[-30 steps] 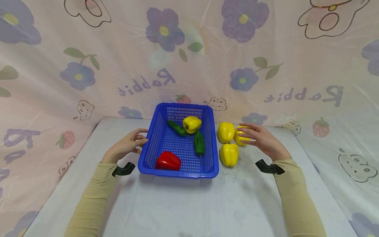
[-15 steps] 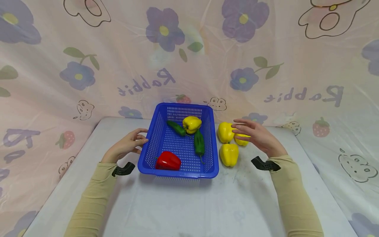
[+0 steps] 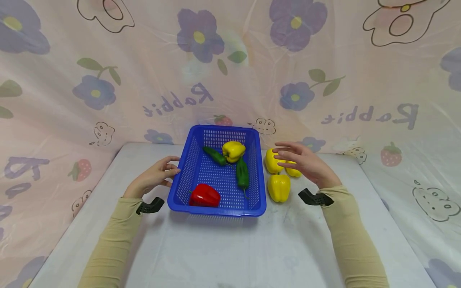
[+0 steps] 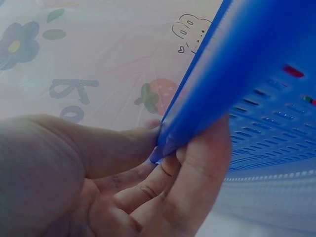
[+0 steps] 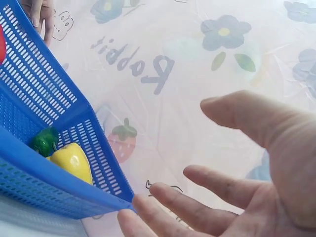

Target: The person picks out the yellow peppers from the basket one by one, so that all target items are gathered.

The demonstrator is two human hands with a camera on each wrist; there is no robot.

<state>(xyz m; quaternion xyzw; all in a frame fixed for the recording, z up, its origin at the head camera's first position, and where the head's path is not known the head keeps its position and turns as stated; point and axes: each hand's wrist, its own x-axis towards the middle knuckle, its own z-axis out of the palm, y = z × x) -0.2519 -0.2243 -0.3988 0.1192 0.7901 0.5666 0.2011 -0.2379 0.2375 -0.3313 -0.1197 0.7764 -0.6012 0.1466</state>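
A blue plastic basket (image 3: 216, 211) stands on the white table. My left hand (image 3: 153, 178) pinches its left rim; in the left wrist view the thumb and curled fingers meet at the rim's edge (image 4: 197, 98). Inside lie a red bell pepper (image 3: 205, 196), a yellow bell pepper (image 3: 234, 152) and two green peppers, one farther left (image 3: 215, 156), one near the right wall (image 3: 242, 174). My right hand (image 3: 306, 164) hovers with spread fingers over yellow bell peppers right of the basket: a front one (image 3: 279, 188), a back-left one (image 3: 271, 163) and a partly hidden third (image 3: 294, 172).
A patterned curtain (image 3: 252, 76) hangs behind the table and along both sides. The table's white surface (image 3: 216, 252) stretches in front of the basket. Black wrist mounts (image 3: 315, 198) sit at both sleeves.
My right hand has moved left over the yellow bell peppers, now covering part of the back-left one. The left hand, the basket and the peppers have stayed in place.
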